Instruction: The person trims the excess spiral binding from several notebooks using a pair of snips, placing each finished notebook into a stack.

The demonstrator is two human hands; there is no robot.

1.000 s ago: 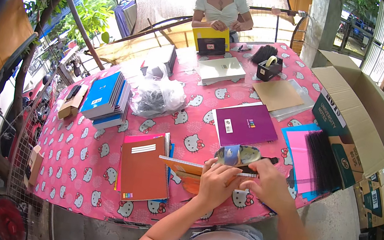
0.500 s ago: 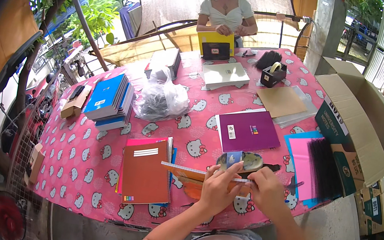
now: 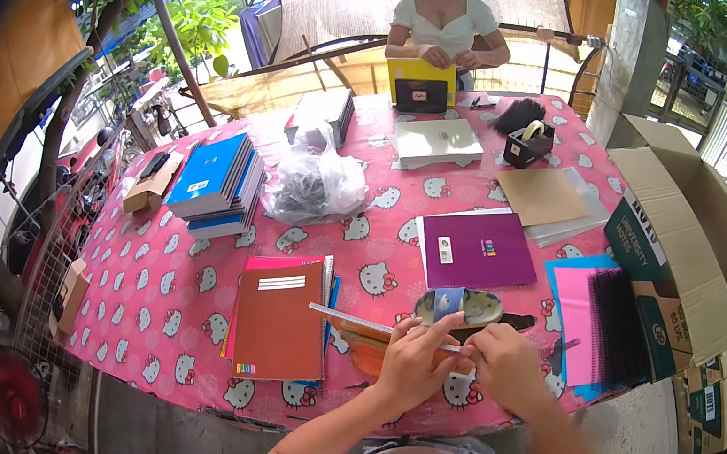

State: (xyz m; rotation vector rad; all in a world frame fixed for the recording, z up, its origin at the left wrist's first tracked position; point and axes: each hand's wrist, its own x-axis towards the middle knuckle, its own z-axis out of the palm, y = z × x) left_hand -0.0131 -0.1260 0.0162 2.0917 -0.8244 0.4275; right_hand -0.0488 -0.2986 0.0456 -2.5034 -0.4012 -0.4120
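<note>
A notebook with an orange cover (image 3: 365,355) stands tilted, its pale spine edge turned up and running left to right. My left hand (image 3: 414,357) holds it, with fingers bent over that edge. At the edge's right end, my right hand (image 3: 508,362) is closed in a pinch; whatever lies between its fingertips is too small to make out. Just beyond my hands sits an oval patterned dish (image 3: 485,309). To the left lies a stack topped by a brown-orange spiral notebook (image 3: 275,332). A purple notebook (image 3: 485,251) lies farther back.
Pink and blue covers (image 3: 580,330) with black binding coils (image 3: 615,329) lie right, by a large open carton (image 3: 675,238). Blue notebooks (image 3: 208,176) and a plastic bag (image 3: 318,186) are left. Across the table (image 3: 214,327), a person (image 3: 441,35) holds a yellow cover (image 3: 424,75) near a tape dispenser (image 3: 529,144).
My right hand has shifted slightly at the notebook's right end. The notebook stays in my left hand. The whole view has moved a little.
</note>
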